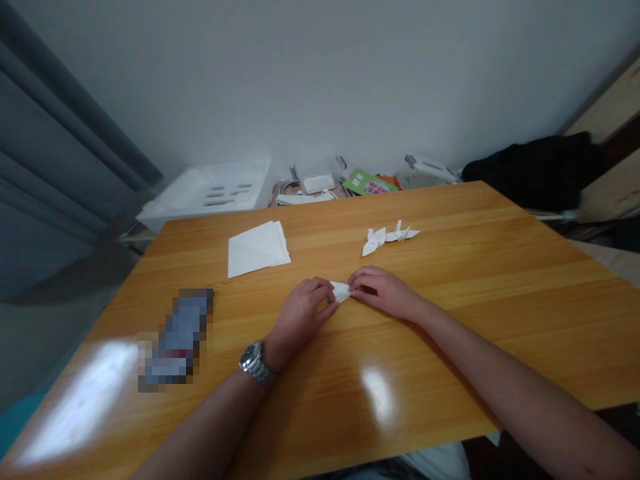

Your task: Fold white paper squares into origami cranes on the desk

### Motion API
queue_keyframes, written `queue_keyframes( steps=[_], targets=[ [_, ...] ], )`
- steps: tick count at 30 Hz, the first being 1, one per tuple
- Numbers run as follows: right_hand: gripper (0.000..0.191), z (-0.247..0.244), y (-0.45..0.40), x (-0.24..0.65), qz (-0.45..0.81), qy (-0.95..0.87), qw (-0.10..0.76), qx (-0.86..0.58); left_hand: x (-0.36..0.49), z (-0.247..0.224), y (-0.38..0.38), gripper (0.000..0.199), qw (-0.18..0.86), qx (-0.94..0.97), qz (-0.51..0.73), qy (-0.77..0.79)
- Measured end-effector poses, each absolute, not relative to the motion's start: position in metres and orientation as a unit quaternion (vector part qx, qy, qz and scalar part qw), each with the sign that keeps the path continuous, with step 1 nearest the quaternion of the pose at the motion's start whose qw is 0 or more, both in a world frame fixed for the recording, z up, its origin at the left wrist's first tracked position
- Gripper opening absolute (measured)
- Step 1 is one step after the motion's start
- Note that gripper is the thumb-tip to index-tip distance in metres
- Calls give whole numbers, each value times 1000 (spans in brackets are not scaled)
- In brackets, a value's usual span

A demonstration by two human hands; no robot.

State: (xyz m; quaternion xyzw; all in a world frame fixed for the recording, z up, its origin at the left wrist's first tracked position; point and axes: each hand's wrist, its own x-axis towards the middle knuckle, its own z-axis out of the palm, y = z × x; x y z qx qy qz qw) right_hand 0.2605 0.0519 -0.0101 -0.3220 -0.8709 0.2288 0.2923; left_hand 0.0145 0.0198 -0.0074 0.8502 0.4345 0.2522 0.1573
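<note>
A small folded white paper [341, 291] is between my hands over the middle of the wooden table [450, 267]. My left hand [306, 310] grips its left side with bent fingers, a metal watch on that wrist. At the paper's pointed right end, my right hand [381, 291] pinches it between thumb and fingers. Beyond my right hand lie two folded paper birds [374, 241], side by side and close together. A stack of white paper sheets [257, 248] rests behind my left hand.
A blurred-out, phone-like object [183, 333] lies at the table's left. Behind the far edge are a white tray [200, 190], a green booklet [369, 183] and cables. Dark cloth [540, 170] is heaped at the back right, and a grey curtain [55, 127] hangs left.
</note>
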Motion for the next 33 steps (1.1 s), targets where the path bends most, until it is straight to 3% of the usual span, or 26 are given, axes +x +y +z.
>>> queue_keyframes(
  steps=[23,28,33],
  targets=[
    [12,-12,51,256,217,-864,293,-345,23,-7,20,5,166,817,294,468],
    [11,-11,51,255,226,-859,294,-353,23,-4,19,21,181,823,281,460],
    [9,-12,51,256,232,-852,292,-366,21,-5,19,22,185,837,272,438]
  ],
)
